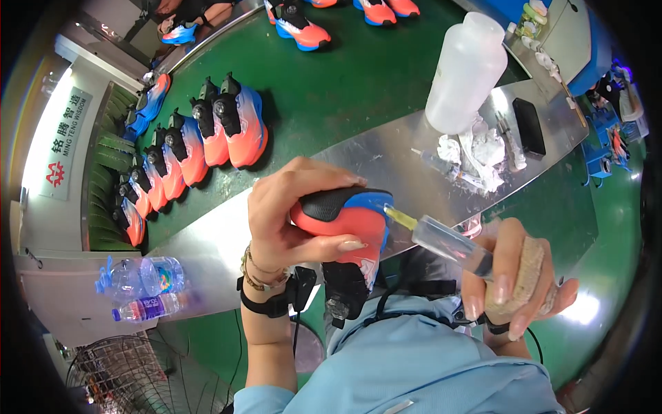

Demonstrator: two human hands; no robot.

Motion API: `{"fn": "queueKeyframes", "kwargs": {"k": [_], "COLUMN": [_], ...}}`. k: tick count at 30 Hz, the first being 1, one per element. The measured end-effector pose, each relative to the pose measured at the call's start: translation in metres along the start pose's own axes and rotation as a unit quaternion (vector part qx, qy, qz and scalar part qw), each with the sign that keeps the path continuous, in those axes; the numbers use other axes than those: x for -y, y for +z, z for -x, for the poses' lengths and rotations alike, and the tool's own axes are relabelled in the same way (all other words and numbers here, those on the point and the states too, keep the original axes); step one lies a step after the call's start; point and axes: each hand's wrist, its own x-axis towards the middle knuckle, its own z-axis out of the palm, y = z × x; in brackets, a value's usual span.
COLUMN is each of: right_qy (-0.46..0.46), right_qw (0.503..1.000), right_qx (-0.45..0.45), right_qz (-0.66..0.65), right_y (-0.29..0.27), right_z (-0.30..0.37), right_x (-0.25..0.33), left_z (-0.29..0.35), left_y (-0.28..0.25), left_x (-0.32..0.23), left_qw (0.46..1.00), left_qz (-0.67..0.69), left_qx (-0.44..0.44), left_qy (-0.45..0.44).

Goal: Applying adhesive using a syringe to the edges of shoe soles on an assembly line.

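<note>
My light-blue shirt (407, 369) lies closest; beyond it I grip a running shoe (355, 233) and a syringe (447, 243)

My left hand (279, 207) clasps the running shoe's orange forefoot, thumb on the upper, fingers reaching over the black outsole (324, 204), holding it up by the bench's near metal edge (378, 156); I judge it light, the upper soft enough to dent, the sole stiffer, so a pinch across both suits it best, clear of the blue midsole (372, 201); my right hand (509, 276) grasps the syringe by its rear end, a rough tan pad (518, 274) in the same fingers; its smooth clear barrel looks stiff but slippery, its thin yellow nozzle (401, 218) easily bent; I cannot tell whether that tip touches the blue midsole
</note>
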Motion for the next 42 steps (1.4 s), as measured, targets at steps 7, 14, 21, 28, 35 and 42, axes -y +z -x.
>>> {"fn": "queueKeyframes", "kwargs": {"k": [7, 14, 21, 28, 35, 42], "right_qy": [0.026, 0.053, 0.049, 0.111, 0.212, 0.271], "right_qw": [0.999, 0.998, 0.997, 0.988, 0.965, 0.954], "right_qx": [-0.022, -0.027, 0.014, -0.101, -0.149, -0.123], "right_qz": [-0.037, -0.012, 0.050, 0.030, 0.045, 0.049], "right_y": [-0.004, -0.012, -0.035, -0.044, -0.053, -0.060], "right_z": [0.004, -0.005, -0.003, 0.011, 0.026, 0.041], "right_x": [-0.010, -0.009, -0.020, -0.043, -0.059, -0.059], "left_z": [-0.002, -0.008, 0.003, 0.019, 0.034, 0.043], "left_y": [-0.003, 0.000, -0.017, -0.025, -0.041, -0.051], "left_x": [0.006, 0.011, 0.033, 0.048, 0.066, 0.078], "left_qw": [0.999, 1.000, 0.998, 0.982, 0.972, 0.962], "left_qz": [-0.026, 0.005, 0.060, 0.047, -0.046, -0.069], "left_qx": [0.030, 0.028, -0.003, -0.137, -0.170, -0.192], "left_qy": [0.012, 0.008, -0.018, -0.122, -0.155, -0.181]}}
